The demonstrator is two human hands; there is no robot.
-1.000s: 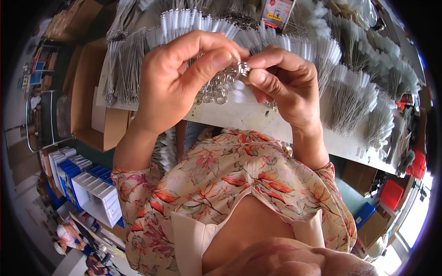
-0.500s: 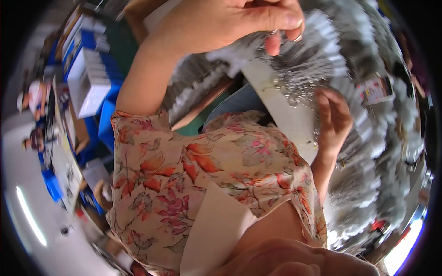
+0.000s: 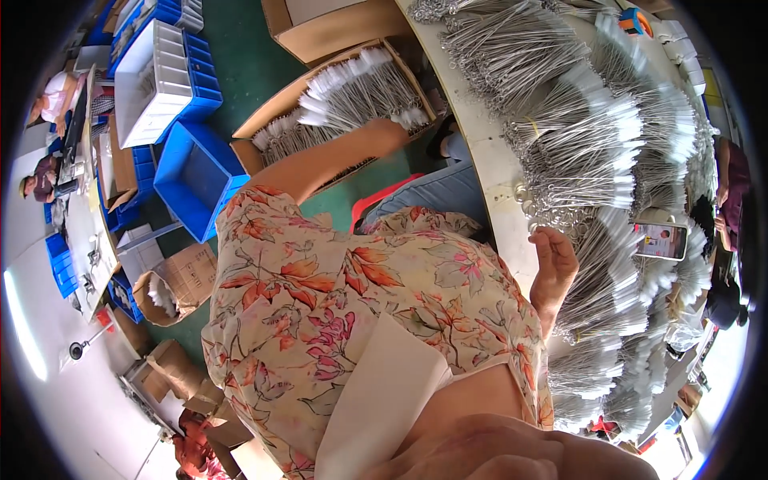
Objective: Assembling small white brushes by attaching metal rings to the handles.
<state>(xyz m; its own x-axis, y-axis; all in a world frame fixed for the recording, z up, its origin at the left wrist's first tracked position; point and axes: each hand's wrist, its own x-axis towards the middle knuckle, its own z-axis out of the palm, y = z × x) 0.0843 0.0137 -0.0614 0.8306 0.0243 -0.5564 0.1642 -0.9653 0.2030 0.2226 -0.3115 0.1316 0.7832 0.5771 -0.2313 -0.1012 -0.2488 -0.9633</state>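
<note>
My left arm reaches out over an open cardboard box (image 3: 412, 78) packed with thin wire brushes (image 3: 352, 86) with white bristle ends. My left hand (image 3: 386, 134) shows only its back at the near side of these brushes; its fingers are hidden. At the table (image 3: 506, 210), my right hand (image 3: 555, 262) is raised with fingers curled and thumb and fingertips close together. Its fingertips are beside the loop handles of the nearest brush bundles; whatever they pinch is too small to make out. Large bundles of the same wire brushes (image 3: 580, 172) cover the table, white tips pointing away from me.
A phone (image 3: 662, 241) lies among the bundles. Blue crates (image 3: 198, 182), a white crate (image 3: 152, 96) and cardboard boxes (image 3: 188, 280) stand on the green floor at left. Red plastic (image 3: 382, 196) shows beside my legs. Other people (image 3: 58, 104) sit farther off at left and at right.
My left hand, pinched over the table bundles half a second ago, has swung back and left to the cardboard box. My right hand stays near the loop handles, and the whole view has shifted.
</note>
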